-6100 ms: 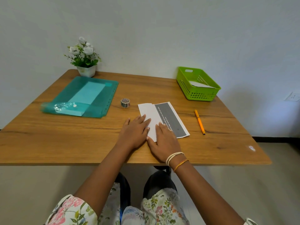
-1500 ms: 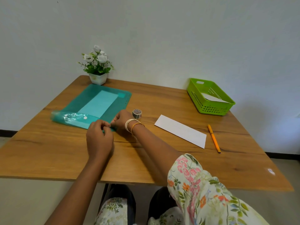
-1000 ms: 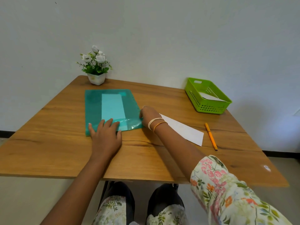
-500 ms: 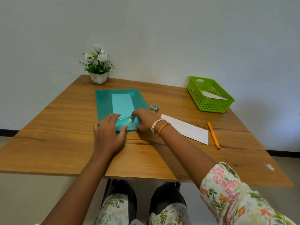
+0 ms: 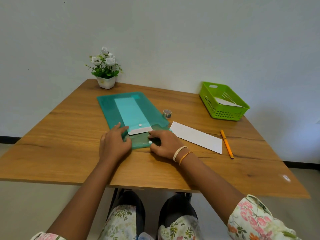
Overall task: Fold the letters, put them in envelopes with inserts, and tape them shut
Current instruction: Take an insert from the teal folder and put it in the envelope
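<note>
A teal plastic folder (image 5: 110, 106) lies lengthwise in the middle of the table, its snap flap (image 5: 141, 143) folded open toward me. Inside it shows a pale envelope (image 5: 131, 111), with a white end (image 5: 140, 131) bare at the folder's mouth. My left hand (image 5: 113, 144) rests on the folder's near left corner, its fingers lying on the plastic. My right hand (image 5: 164, 144) pinches the open flap beside its snap button. The folded white letter (image 5: 195, 137) lies flat to the right, apart from both hands.
A small tape roll (image 5: 167, 113) stands by the folder's right edge. An orange pen (image 5: 226, 144) lies right of the letter. A green basket (image 5: 223, 111) with white paper sits at the back right, a potted white flower (image 5: 105, 71) at the back left.
The folder was turned from slanting at the left to lengthwise in front of me. Its flap, snapped shut half a second ago, now lies open, and the envelope's white end shows.
</note>
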`<action>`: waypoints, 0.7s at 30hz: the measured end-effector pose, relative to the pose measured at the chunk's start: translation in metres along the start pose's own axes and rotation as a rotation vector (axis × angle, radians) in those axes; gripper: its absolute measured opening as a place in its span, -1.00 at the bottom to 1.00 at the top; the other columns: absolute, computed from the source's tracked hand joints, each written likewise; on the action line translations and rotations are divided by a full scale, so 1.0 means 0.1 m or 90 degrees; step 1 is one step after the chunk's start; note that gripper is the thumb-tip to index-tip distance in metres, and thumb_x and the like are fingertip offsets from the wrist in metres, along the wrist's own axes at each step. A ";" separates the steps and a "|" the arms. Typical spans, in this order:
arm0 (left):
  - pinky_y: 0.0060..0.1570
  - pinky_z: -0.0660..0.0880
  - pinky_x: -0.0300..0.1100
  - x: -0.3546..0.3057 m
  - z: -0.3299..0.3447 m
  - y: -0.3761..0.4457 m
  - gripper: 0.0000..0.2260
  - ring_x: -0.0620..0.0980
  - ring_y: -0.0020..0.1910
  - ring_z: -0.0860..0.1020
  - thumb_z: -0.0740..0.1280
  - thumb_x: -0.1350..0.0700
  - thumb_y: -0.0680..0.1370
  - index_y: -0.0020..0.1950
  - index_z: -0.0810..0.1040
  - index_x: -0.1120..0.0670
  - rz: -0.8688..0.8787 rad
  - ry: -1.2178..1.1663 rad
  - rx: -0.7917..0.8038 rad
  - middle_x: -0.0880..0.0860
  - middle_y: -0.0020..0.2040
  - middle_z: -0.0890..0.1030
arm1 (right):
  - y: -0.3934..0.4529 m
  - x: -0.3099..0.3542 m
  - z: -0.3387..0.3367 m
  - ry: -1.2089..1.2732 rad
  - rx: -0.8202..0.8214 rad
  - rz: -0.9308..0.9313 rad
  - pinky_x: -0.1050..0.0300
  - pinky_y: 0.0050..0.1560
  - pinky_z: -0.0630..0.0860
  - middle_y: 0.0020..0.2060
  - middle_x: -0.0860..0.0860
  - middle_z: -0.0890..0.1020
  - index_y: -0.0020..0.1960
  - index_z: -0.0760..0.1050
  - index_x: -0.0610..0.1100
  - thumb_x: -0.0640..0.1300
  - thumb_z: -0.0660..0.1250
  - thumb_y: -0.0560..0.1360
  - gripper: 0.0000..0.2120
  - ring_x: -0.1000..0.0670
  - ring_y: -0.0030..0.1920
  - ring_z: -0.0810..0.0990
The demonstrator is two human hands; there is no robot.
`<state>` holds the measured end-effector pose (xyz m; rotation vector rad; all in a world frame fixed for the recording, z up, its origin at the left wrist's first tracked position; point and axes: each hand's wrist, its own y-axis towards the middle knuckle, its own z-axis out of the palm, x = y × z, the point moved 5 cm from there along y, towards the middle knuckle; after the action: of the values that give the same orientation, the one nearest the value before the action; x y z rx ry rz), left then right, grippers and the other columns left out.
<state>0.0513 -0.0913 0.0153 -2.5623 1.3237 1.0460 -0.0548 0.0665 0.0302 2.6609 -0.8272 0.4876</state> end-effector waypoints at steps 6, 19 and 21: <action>0.02 0.50 -0.03 0.10 -0.06 0.00 -0.72 0.16 0.08 0.57 0.34 0.17 0.51 0.22 0.60 0.08 -0.090 -0.104 -0.123 0.15 0.13 0.63 | 0.15 0.05 0.02 0.004 -0.062 0.066 0.09 0.00 0.51 0.00 -0.06 0.63 0.03 0.61 -0.14 -0.07 0.30 0.51 -0.81 -0.07 0.01 0.57; -0.18 0.46 -0.14 0.09 -0.18 -0.06 -0.82 0.11 -0.10 0.60 0.30 0.11 0.57 0.06 0.67 0.09 -0.071 -0.121 -0.237 0.12 -0.05 0.68 | 0.35 0.30 0.09 -0.188 -0.156 -0.014 0.04 -0.34 0.46 -0.14 -0.13 0.46 -0.07 0.52 -0.19 -0.08 0.36 0.49 -0.83 -0.15 -0.20 0.48; -0.18 0.48 -0.11 0.07 -0.18 -0.06 -0.82 0.13 -0.11 0.60 0.30 0.11 0.57 0.05 0.67 0.09 -0.066 -0.099 -0.236 0.12 -0.06 0.68 | 0.33 0.32 0.08 -0.202 -0.172 -0.047 0.05 -0.33 0.44 -0.17 -0.12 0.50 -0.11 0.53 -0.19 -0.08 0.37 0.45 -0.84 -0.14 -0.19 0.49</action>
<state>0.0685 -0.0990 0.0232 -2.6902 1.0279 1.5595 -0.0478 0.0218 0.0427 2.5343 -0.8109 -0.0674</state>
